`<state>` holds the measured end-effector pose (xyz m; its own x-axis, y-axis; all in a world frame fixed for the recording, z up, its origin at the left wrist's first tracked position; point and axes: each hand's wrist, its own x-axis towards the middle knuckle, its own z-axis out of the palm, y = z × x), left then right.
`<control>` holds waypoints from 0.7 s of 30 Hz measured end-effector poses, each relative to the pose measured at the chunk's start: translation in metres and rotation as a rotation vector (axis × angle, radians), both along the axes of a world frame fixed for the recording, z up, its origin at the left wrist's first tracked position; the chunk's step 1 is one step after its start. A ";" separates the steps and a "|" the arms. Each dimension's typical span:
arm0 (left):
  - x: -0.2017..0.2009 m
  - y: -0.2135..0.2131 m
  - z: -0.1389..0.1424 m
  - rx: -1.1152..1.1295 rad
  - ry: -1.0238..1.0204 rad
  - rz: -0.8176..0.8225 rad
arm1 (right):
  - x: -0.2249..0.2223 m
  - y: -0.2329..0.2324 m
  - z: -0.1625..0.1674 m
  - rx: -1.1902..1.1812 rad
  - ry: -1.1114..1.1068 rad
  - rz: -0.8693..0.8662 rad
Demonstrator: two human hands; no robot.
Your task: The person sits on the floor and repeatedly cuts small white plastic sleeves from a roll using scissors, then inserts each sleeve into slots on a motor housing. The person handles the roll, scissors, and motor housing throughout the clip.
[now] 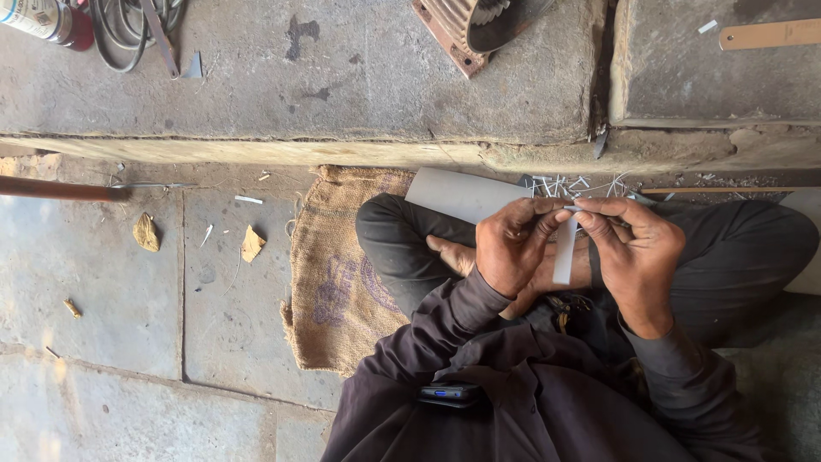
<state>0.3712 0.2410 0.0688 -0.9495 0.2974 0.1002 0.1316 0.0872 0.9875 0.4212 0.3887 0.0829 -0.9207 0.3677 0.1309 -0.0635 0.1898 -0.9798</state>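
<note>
Stone floor point(231, 316) and burlap sack point(329, 282) fill the frame's lower left. I see my left hand point(513, 248) and right hand point(637, 252) both pinched on a pale strip point(564, 252); cut slivers point(564, 184) already lie beyond, above a grey sheet point(457, 195).

Both arms are bent inward over the crossed legs; the left hand point(513, 246) and right hand point(634, 252) are raised close together, fingertips pinched.

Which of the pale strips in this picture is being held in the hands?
The long white strip pinched between the left hand and right hand; the small strips lie scattered on the floor.
</note>
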 end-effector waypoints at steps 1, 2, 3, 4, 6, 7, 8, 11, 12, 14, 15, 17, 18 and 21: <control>0.000 0.001 0.001 0.010 0.020 0.005 | 0.000 -0.001 0.000 0.001 0.007 -0.009; 0.000 0.001 0.002 -0.029 0.060 0.014 | 0.000 -0.002 0.000 0.002 0.010 -0.018; 0.001 0.001 0.003 -0.069 0.097 0.024 | 0.002 -0.003 0.000 0.003 0.010 -0.027; 0.001 0.002 0.005 -0.109 0.135 0.035 | 0.002 -0.004 0.000 -0.002 0.022 -0.029; 0.002 0.003 0.008 -0.149 0.177 0.062 | 0.003 -0.007 0.002 -0.010 0.055 -0.034; 0.002 0.004 0.010 -0.169 0.197 0.075 | 0.004 -0.008 0.003 -0.017 0.059 -0.033; 0.003 0.005 0.012 -0.165 0.209 0.082 | 0.004 -0.009 0.003 -0.023 0.064 -0.033; 0.002 0.006 0.015 -0.129 0.220 0.088 | 0.004 -0.011 0.005 -0.018 0.095 -0.043; 0.002 0.006 0.016 -0.106 0.191 0.077 | 0.003 -0.012 0.006 -0.016 0.099 -0.048; 0.003 0.005 0.016 -0.067 0.143 0.050 | 0.003 -0.012 0.005 0.029 0.101 -0.056; 0.004 0.005 0.016 -0.046 0.134 0.038 | 0.003 -0.011 0.005 0.054 0.108 -0.057; 0.003 0.003 0.015 -0.031 0.121 0.018 | 0.002 -0.010 0.004 0.043 0.121 -0.055; 0.002 0.002 0.014 -0.038 0.115 0.012 | 0.002 -0.009 0.004 0.037 0.125 -0.054; -0.004 -0.001 0.013 -0.004 0.052 -0.045 | 0.002 -0.006 0.005 0.031 0.114 -0.049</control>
<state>0.3670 0.2404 0.0823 -0.9287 0.3402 0.1475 0.1864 0.0844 0.9788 0.4233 0.3831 0.0876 -0.8801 0.4065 0.2453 -0.1637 0.2252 -0.9605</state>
